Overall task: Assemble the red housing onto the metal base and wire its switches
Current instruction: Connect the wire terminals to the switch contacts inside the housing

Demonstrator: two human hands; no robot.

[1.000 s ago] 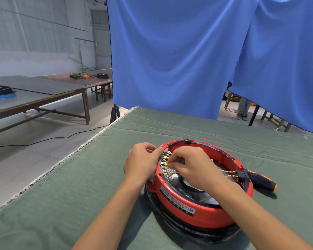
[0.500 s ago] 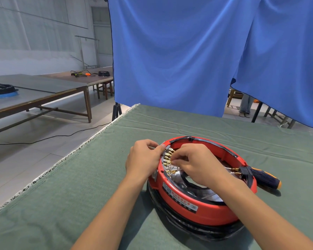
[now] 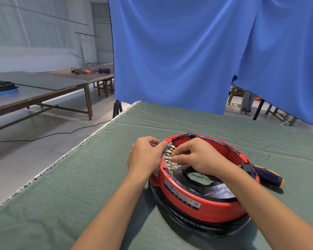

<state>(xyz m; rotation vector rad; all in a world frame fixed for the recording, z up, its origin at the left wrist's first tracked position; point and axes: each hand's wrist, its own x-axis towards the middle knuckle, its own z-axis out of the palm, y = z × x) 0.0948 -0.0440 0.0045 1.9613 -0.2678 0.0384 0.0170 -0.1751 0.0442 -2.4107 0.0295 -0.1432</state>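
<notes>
**Both hands at the terminals**

Red housing (image 3: 204, 204) sits on dark base (image 3: 197, 225), green cloth table (image 3: 79, 186). Left hand (image 3: 145, 156) grips the housing's outer rim; right hand (image 3: 201, 157) pinches at brass terminals (image 3: 169, 154) inside. Screwdriver (image 3: 266, 175) lies just beside the housing.

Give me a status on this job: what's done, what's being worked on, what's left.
Done: the red housing already sits on the dark base. In hand: the left hand steadies the housing's outer wall while the right hand pinches at the row of brass terminals inside, with thin wires trailing below. Left: how many terminals remain unconnected cannot be told. The screwdriver lies untouched beside the housing.
</notes>
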